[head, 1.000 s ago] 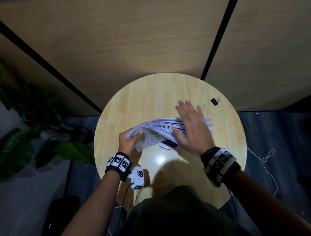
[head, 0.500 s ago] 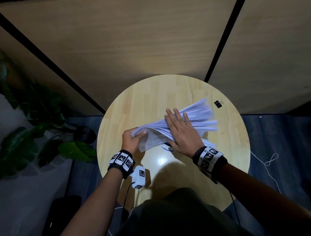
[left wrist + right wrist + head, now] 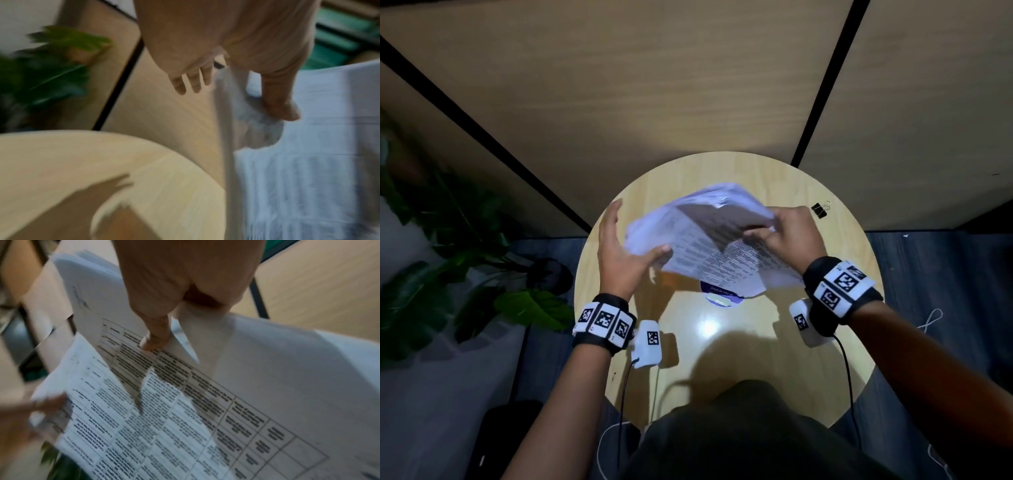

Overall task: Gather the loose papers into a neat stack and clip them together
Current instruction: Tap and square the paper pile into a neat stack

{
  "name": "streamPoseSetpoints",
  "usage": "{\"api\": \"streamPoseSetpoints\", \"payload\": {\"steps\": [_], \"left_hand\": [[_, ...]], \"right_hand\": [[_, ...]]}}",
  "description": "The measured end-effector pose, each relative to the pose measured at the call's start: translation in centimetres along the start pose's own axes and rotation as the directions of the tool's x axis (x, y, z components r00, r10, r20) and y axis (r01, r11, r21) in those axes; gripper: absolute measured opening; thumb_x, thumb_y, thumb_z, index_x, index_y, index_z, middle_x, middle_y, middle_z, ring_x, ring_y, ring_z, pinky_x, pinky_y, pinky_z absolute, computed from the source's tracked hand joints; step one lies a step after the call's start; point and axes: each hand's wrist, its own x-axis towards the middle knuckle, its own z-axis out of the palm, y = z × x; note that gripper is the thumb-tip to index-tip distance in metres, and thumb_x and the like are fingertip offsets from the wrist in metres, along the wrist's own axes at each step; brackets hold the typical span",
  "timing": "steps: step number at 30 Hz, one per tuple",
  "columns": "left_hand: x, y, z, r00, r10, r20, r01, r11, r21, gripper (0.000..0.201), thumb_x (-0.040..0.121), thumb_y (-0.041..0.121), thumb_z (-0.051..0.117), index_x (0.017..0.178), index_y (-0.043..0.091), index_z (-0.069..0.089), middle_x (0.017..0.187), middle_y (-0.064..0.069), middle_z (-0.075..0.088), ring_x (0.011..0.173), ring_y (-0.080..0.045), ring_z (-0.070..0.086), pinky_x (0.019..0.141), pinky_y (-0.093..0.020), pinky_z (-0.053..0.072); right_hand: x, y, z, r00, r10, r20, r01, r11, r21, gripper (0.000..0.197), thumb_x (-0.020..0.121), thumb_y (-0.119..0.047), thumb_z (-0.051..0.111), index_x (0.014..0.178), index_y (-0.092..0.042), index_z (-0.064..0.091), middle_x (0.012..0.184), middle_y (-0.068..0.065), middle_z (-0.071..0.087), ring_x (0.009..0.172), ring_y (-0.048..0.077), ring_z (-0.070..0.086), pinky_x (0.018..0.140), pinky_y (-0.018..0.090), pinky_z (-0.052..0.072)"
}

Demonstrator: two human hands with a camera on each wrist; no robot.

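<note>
Sheaf of white printed papers (image 3: 709, 246) is held above the round pale wooden desk (image 3: 739, 171), its sheets uneven. Its right edge is gripped by the right hand (image 3: 787, 233). The left hand (image 3: 619, 253) is spread wide, thumb on the near-left corner, apparently for squaring. Small black binder clip (image 3: 819, 209) lies untouched at the far right edge.

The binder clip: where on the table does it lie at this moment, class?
In the head view the black binder clip lies near the round table's far right edge, just beyond the right hand, apart from the papers.
</note>
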Motion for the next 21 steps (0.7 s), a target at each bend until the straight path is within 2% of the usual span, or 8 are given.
{"api": "streamPoseSetpoints", "payload": {"steps": [3,5,10,12,14,15,18,21], "left_hand": [[-0.5,-1.1,0.9,0.946,-0.263,0.190,0.301,0.931,-0.208,0.093,0.051,0.037,0.093,0.132,0.019,0.049,0.135,-0.009,0.056,0.127,-0.025,0.051,0.110,-0.045,0.038],[-1.1,-0.8,2.2,0.904,-0.274,0.330,0.378,0.872,-0.310,0.083,0.049,0.038,0.094,0.115,0.000,0.059,0.108,-0.020,0.070,0.103,-0.036,0.065,0.097,-0.056,0.048],[-0.7,2.6,4.3,0.950,-0.176,0.257,0.275,0.860,-0.430,0.045,0.069,-0.002,0.079,0.105,0.019,0.061,0.098,0.010,0.074,0.098,-0.006,0.069,0.087,-0.027,0.057],[-0.6,2.2,4.7,0.952,-0.216,0.215,0.290,0.858,-0.425,0.047,0.067,0.008,0.085,0.106,0.018,0.061,0.103,0.006,0.074,0.101,-0.010,0.069,0.089,-0.032,0.056],[-1.0,1.5,5.2,0.942,-0.283,0.177,0.330,0.870,-0.367,0.071,0.059,0.026,0.092,0.119,0.012,0.057,0.117,-0.004,0.069,0.110,-0.020,0.066,0.095,-0.045,0.053],[-1.5,1.2,5.5,0.941,-0.286,0.182,0.333,0.877,-0.346,0.069,0.060,0.023,0.091,0.119,0.010,0.057,0.118,-0.007,0.068,0.109,-0.021,0.066,0.095,-0.048,0.053],[-2.5,0.5,6.1,0.958,-0.215,0.192,0.263,0.925,-0.275,0.045,0.067,0.003,0.084,0.107,0.011,0.066,0.108,-0.007,0.072,0.099,-0.016,0.070,0.094,-0.048,0.054],[-2.8,1.6,5.7,0.979,-0.136,0.151,0.179,0.929,-0.324,0.042,0.068,0.008,0.084,0.106,0.006,0.067,0.102,-0.002,0.073,0.094,-0.010,0.070,0.091,-0.036,0.056]], "right_hand": [[-0.6,0.3,-0.5,0.994,0.106,0.001,-0.100,0.931,0.352,0.022,0.074,-0.019,0.081,0.091,-0.006,0.076,0.085,0.004,0.074,0.073,0.002,0.069,0.069,0.018,0.052],[-1.2,0.0,-0.1,0.991,0.125,0.038,-0.128,0.859,0.496,0.021,0.074,-0.010,0.080,0.088,0.004,0.074,0.084,0.007,0.073,0.067,-0.004,0.067,0.064,0.012,0.051],[-1.8,1.0,-0.1,0.980,0.193,0.047,-0.174,0.722,0.670,0.023,0.070,-0.010,0.081,0.089,-0.001,0.072,0.093,0.015,0.073,0.081,0.021,0.070,0.079,0.040,0.060],[-1.9,1.9,-0.3,0.984,0.175,0.032,-0.152,0.732,0.664,0.027,0.069,-0.007,0.081,0.093,-0.017,0.071,0.099,0.009,0.072,0.091,0.021,0.068,0.088,0.040,0.056],[-2.5,2.4,0.2,0.988,0.150,0.043,-0.141,0.745,0.652,0.037,0.071,0.000,0.079,0.095,-0.027,0.070,0.101,0.003,0.071,0.095,0.018,0.066,0.094,0.042,0.053],[-2.7,2.6,0.7,0.987,0.155,0.052,-0.152,0.755,0.638,0.037,0.072,-0.002,0.080,0.094,-0.029,0.070,0.102,0.001,0.072,0.095,0.016,0.067,0.095,0.043,0.053],[-3.3,2.5,1.4,0.961,0.260,0.099,-0.259,0.710,0.655,0.032,0.071,-0.011,0.083,0.098,-0.022,0.071,0.099,-0.002,0.075,0.093,0.011,0.071,0.090,0.037,0.055],[-3.2,1.4,0.9,0.958,0.280,0.067,-0.242,0.655,0.716,0.036,0.071,-0.015,0.083,0.104,-0.008,0.071,0.098,0.004,0.076,0.093,0.015,0.072,0.087,0.031,0.056]]}}
